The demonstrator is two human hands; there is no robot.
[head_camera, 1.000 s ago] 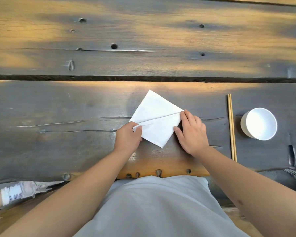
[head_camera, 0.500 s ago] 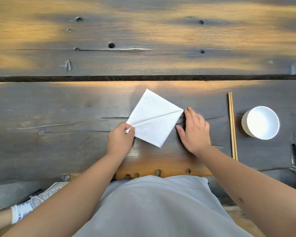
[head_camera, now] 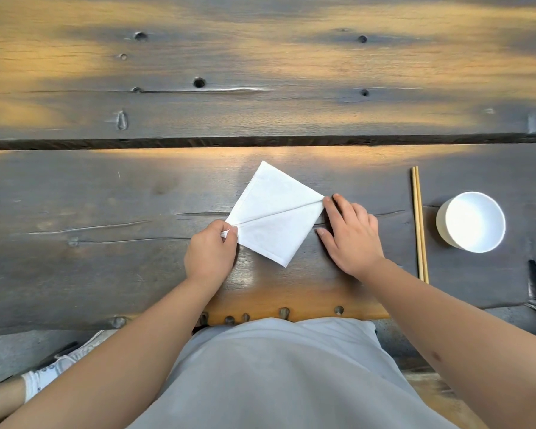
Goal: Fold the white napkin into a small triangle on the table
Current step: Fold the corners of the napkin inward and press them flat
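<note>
Napkin point(head_camera: 274, 215), white and square, was laid cornerwise on the dark wooden desk point(head_camera: 106, 258), a diagonal crease running from its left corner to its right. Its left corner was pinched between the fingers of the left hand point(head_camera: 212, 250). The right hand point(head_camera: 351, 235) was rested open and flat on the desk, fingertips touching the napkin's right edge; chopsticks point(head_camera: 419, 224) and a bowl point(head_camera: 471, 221) were seen further right.

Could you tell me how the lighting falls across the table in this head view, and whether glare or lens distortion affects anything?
Head view: warm orange light patches streak the table, mostly the far plank and near edge; the napkin is bright, its crease clear; the bowl interior is nearly blown out; wide-angle bowing curves the plank gap; both hands, left hand and right hand, look sharp.
</note>
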